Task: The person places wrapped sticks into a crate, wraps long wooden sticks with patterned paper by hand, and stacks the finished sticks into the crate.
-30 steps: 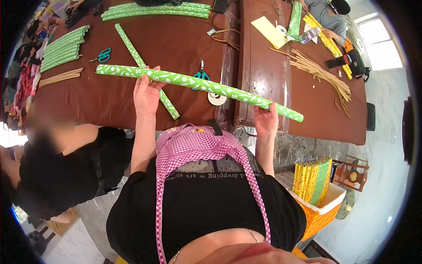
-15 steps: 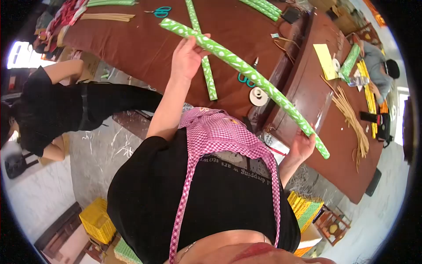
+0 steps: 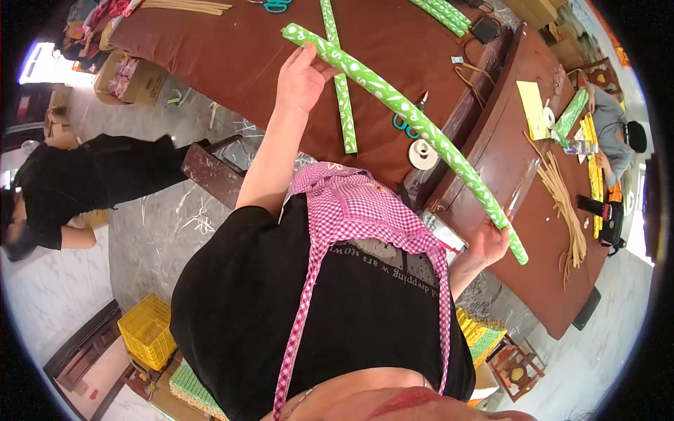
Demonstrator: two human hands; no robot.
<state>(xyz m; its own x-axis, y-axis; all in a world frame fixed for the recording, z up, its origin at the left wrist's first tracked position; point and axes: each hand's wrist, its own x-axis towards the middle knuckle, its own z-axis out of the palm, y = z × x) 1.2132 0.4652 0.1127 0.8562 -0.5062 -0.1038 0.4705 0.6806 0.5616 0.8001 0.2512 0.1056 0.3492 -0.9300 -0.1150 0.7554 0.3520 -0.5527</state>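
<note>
My left hand (image 3: 300, 83) is closed around the upper left part of a long green tube with white print (image 3: 404, 109). Near the tube's lower right end, my right hand (image 3: 488, 242) grips it with thumb and fingers. The tube slants down to the right above the brown table (image 3: 232, 63). Another, thinner green patterned tube (image 3: 345, 116) lies on the table, passing under the held one. Teal-handled scissors (image 3: 406, 126) and a white tape roll (image 3: 423, 154) are beside the held tube, near the table's front edge.
Tan strips (image 3: 562, 203), a yellow sheet (image 3: 533, 109) and yellow tubes (image 3: 593, 168) lie on the right table part. A person in grey (image 3: 609, 126) is beyond it. Another person in black (image 3: 91, 175) bends at the left. A yellow crate (image 3: 147, 330) stands lower left.
The view has swung, so the table and tubes appear turned and shifted right. Both hands keep hold of the green tube. The person at the left has bent lower.
</note>
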